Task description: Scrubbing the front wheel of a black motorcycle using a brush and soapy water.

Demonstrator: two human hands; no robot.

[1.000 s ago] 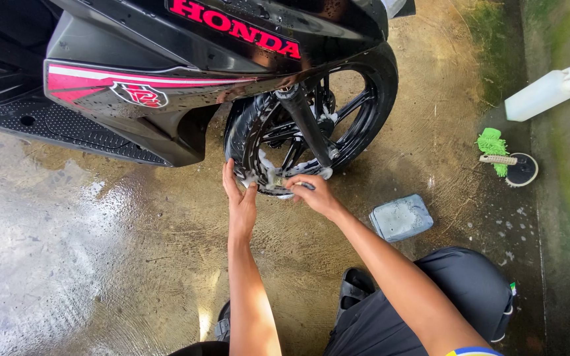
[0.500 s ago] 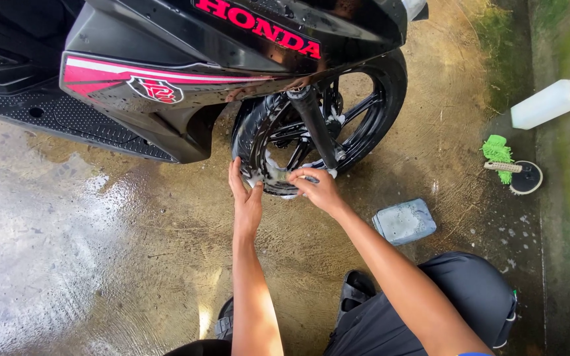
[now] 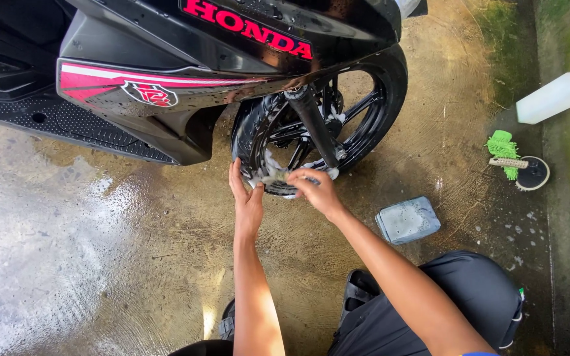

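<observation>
1. Scrubbing looks to be the step in hand: a black scooter's front wheel (image 3: 318, 138) stands on wet concrete (image 3: 100, 264), soapy at its lower rim.
2. Left hand (image 3: 247, 198) lies flat on the tyre, fingers together, steadying it.
3. Right hand (image 3: 318, 191) is clamped on a small brush (image 3: 275, 177) against the rim.
4. Next move likely calls for working further round the spokes.
5. A sudsy sponge (image 3: 408, 219) lies nearby.

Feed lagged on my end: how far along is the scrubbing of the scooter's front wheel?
Suds already sit on the lower front wheel, and the concrete floor is wet. In hand: the left hand braces the tyre while the right hand works a small brush at the rim. The foam is not rinsed off; the upper spokes look bare of suds.
</observation>
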